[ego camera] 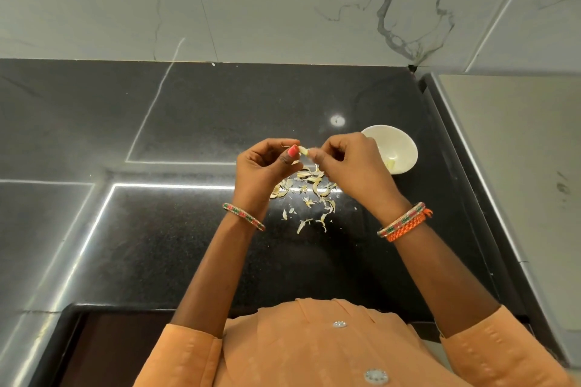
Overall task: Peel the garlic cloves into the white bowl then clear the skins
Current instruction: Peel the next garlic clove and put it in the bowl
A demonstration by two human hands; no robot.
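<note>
Hands both pinched one pale garlic clove [303,151]: left hand [265,166], right hand [349,163]. One round white bowl [404,148] sat at three o'clock; papery skins [309,195] littered the black tabletop [188,122].

Orange buttoned top [314,352], beaded bangles [243,216] on both wrists, orange thread [408,226] on right.

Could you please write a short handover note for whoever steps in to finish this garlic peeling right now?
Left hand and right hand both pinch one garlic clove above the counter, mid-peel.
White bowl sits to the right on the black counter, with at least one peeled piece inside.
Loose skins lie scattered on the counter under the hands.
Left: finish this clove, drop it in the bowl, clear the skins. No other unpeeled cloves are visible.
</note>
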